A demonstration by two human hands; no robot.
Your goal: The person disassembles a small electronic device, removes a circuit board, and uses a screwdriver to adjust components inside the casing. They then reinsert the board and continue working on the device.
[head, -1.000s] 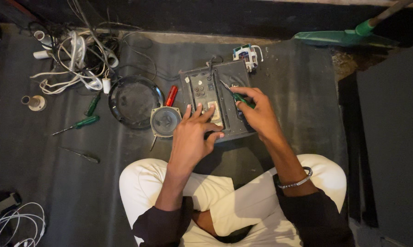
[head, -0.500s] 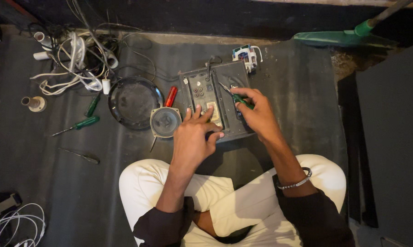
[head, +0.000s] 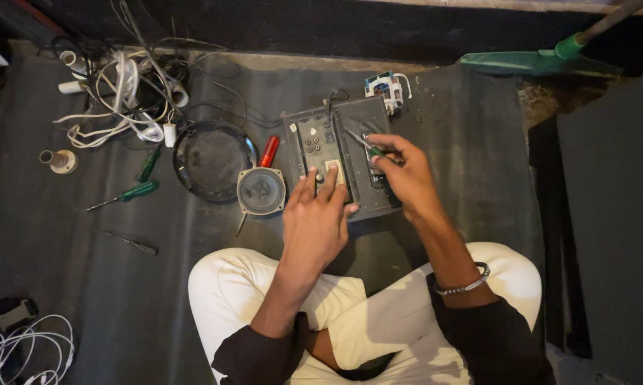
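Pinching green-handled screwdriver [head: 370,148]: right hand [head: 401,177] over dark panel [head: 336,160]; left hand [head: 316,221] fingers spread, pressing panel.

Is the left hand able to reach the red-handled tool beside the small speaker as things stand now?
Probably yes. The left hand rests on the dark panel, and the red-handled tool lies on the mat just past the small speaker. Nothing covers it; the hand would only pass over the speaker.
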